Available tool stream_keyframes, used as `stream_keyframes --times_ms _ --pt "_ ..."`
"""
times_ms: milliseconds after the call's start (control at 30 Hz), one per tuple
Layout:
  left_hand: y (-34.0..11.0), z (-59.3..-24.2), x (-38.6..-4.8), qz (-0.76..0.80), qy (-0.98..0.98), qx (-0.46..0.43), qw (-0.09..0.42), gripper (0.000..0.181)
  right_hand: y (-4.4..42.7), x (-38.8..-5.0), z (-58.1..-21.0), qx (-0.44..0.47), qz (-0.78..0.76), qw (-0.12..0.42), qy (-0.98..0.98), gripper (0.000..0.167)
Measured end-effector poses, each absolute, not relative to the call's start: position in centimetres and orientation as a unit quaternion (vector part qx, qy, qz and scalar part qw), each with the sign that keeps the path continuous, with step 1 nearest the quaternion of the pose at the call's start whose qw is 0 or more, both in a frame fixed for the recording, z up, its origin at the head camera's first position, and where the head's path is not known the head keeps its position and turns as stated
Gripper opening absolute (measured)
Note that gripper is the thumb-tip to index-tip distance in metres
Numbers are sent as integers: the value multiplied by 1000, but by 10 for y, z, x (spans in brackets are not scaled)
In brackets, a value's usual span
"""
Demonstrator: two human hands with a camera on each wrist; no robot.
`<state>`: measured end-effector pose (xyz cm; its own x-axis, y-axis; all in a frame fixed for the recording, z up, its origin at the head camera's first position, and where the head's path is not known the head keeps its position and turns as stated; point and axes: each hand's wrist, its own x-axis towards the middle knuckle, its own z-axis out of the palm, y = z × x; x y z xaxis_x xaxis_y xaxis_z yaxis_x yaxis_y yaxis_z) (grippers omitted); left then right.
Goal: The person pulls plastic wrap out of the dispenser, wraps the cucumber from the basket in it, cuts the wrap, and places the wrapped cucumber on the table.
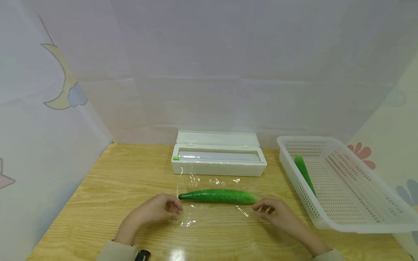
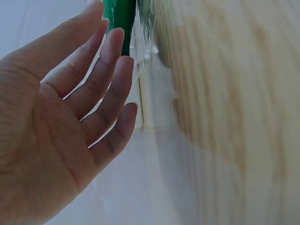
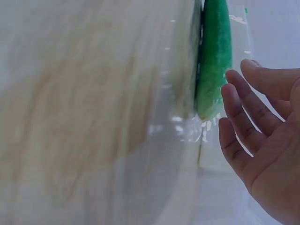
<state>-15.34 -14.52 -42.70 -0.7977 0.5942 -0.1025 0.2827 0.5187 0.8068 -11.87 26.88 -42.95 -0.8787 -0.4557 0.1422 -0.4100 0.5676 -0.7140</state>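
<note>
Clear film (image 1: 188, 222) lies under the cucumber (image 1: 218, 196), nearer than the box (image 1: 218, 169); the left hand (image 1: 160, 208) and right hand (image 1: 277, 215), fingers relaxed, grasp nothing, so a nudge could roll it, wrinkling the film.

Cucumber (image 1: 217, 196) from above; wrist views nearer

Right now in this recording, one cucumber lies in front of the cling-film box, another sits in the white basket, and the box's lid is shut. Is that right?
Not quite: the lid is open, tipped back behind the cling-film box, as the head view shows. One cucumber lies in front; another sits in the white basket.
</note>
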Motion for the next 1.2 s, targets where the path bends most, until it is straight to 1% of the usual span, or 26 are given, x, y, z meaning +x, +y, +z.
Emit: stream_keyframes --times_ms 133,300,367,500,733,967,1067,1200 --pt "-140 -425 -150 413 852 252 199 16 281 -116 -437 -246 -391 46 886 15" --pt "-139 -422 -144 389 863 240 215 23 290 -112 -444 -226 -378 100 892 22" --pt "-139 -422 -142 376 866 239 226 25 291 -111 -447 -223 -370 113 895 24" --pt "-138 -423 -138 356 873 239 231 24 290 -111 -449 -225 -348 108 904 20" --pt "-135 -421 -135 334 891 223 211 19 283 -110 -441 -198 -313 94 924 8" --pt "-136 -422 -137 331 894 223 206 12 282 -110 -432 -178 -303 72 933 6" --pt "-138 -420 -140 339 892 228 195 9 280 -111 -426 -159 -307 65 936 6" --pt "-143 -417 -147 346 897 227 155 6 274 -115 -418 -137 -309 45 940 4"
